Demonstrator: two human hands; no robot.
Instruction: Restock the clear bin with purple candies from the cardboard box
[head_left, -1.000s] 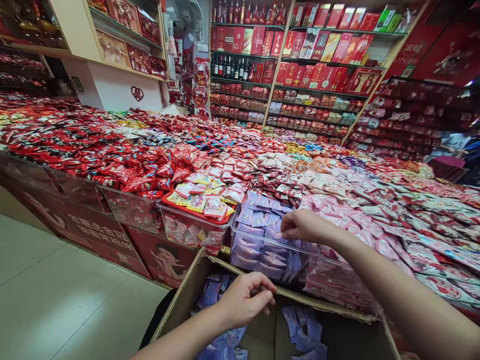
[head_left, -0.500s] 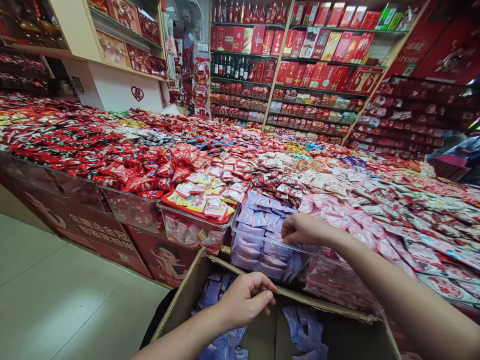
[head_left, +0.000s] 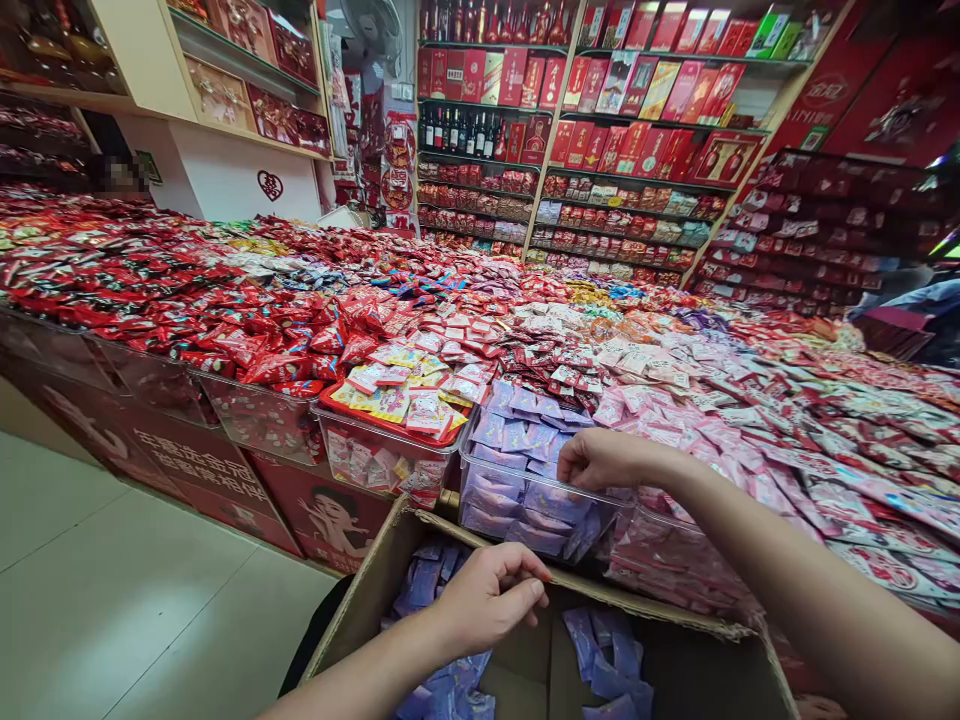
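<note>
My right hand (head_left: 604,462) reaches over the front rim of a clear plastic bin (head_left: 517,472) and touches the small purple packets (head_left: 499,432) inside. Its fingers are bent down and pressed together; the tips are partly hidden, so what they hold cannot be made out. My left hand (head_left: 499,595) hovers above an open cardboard box (head_left: 375,570), near its far edge. The fingers are loosely curled, the thumb stands a little apart, and nothing shows between them. More purple packets (head_left: 611,655) lie in the box in two groups.
Left of the bin stands another clear bin with yellow and white packets (head_left: 409,395). Pink packets (head_left: 667,425) fill the space on the right. Red packets (head_left: 255,340) spread along the counter. Shelves with bottles and red boxes (head_left: 517,75) line the back wall.
My right hand has shifted very slightly left over the purple packets. The view has moved a little; my left hand keeps its place and pose.
</note>
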